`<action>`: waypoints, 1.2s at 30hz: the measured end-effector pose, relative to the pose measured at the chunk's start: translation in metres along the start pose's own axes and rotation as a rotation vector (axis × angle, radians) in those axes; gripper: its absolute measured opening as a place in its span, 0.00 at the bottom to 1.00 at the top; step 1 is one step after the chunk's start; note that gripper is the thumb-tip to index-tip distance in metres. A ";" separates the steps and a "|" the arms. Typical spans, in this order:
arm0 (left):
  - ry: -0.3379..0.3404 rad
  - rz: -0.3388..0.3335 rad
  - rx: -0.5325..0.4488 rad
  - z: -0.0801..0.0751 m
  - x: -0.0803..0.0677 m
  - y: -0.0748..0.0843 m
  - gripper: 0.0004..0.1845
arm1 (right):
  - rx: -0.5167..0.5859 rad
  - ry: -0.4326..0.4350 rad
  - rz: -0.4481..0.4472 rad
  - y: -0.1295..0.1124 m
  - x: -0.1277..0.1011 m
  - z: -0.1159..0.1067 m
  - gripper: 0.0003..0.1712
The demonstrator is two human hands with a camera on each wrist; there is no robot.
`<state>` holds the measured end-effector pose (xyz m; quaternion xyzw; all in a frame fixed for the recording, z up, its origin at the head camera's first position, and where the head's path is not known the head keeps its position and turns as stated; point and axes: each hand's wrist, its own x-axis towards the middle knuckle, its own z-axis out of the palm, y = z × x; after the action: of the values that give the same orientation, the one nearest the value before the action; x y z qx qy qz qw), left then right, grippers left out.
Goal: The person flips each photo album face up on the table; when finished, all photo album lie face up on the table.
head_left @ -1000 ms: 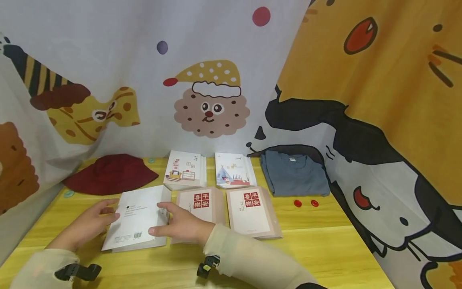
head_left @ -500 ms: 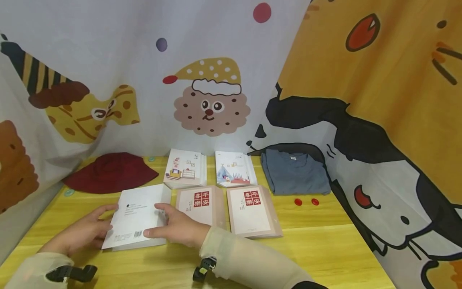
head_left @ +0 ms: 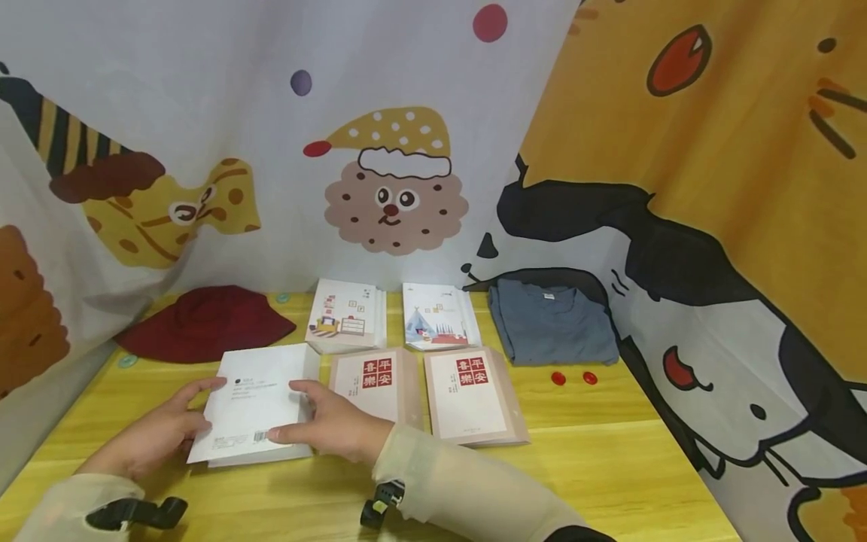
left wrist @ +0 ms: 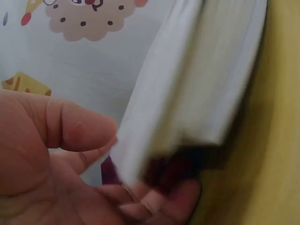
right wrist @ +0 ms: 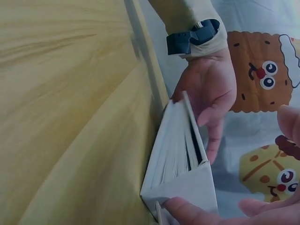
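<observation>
White book (head_left: 256, 403), judged stiff, moderately heavy, smooth-covered, is gripped at opposite edges by left hand (head_left: 152, 436) and right hand (head_left: 339, 429), the soundest hold.

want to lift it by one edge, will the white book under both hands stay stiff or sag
The white book looks like a thick paperback, so it would probably sag a little. Its pages fan apart in the right wrist view, so it may flop open. Left hand and right hand hold opposite edges.
</observation>
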<state>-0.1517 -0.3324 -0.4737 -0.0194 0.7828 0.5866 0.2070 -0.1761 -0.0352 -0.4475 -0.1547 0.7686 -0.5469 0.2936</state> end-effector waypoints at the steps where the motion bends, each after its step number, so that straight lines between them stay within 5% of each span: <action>1: -0.002 0.025 -0.009 0.000 -0.001 -0.001 0.42 | 0.007 -0.002 0.005 0.000 0.000 0.000 0.44; 9: 0.075 0.160 -0.050 0.001 -0.008 0.004 0.37 | -0.012 0.018 0.017 0.003 0.005 0.000 0.42; 20: 0.165 0.355 0.189 0.027 -0.028 0.049 0.34 | -0.020 0.104 0.009 0.004 0.008 0.008 0.48; 27: 0.087 0.443 0.126 0.040 -0.023 0.055 0.39 | 0.042 0.126 -0.001 0.003 0.007 0.007 0.42; 32: -0.043 0.304 0.060 0.045 -0.016 0.045 0.28 | 0.137 0.077 -0.008 0.003 0.007 0.007 0.33; 36: -0.052 0.189 0.064 0.046 -0.014 0.042 0.33 | 0.264 0.017 -0.023 0.000 0.005 0.004 0.33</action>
<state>-0.1362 -0.2796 -0.4406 0.0763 0.7939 0.5784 0.1714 -0.1778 -0.0412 -0.4504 -0.1188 0.6904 -0.6480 0.2989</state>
